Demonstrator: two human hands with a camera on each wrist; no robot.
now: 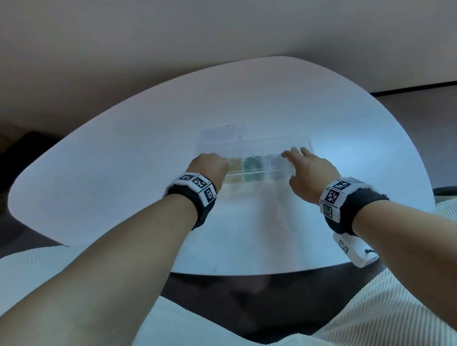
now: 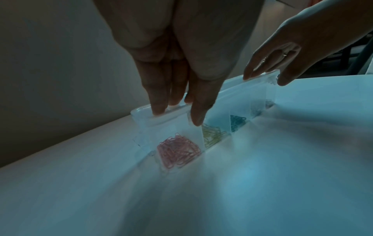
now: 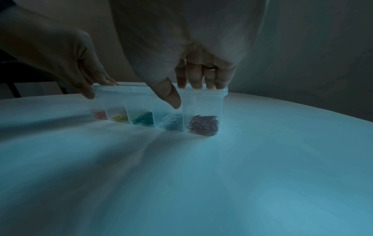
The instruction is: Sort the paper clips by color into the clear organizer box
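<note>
The clear organizer box stands on its long edge on the white table, lid closed. Its compartments hold pink clips, yellow clips, green clips, light blue clips and dark red clips, one color each. My left hand pinches the top edge at the box's left end, thumb on the front face. At the right end my right hand does the same, fingers over the top and thumb in front.
The table's near edge curves just in front of my lap, which is covered by cream ribbed fabric. Dark floor and a dark shape lie beyond the table's left side. A plain wall rises behind.
</note>
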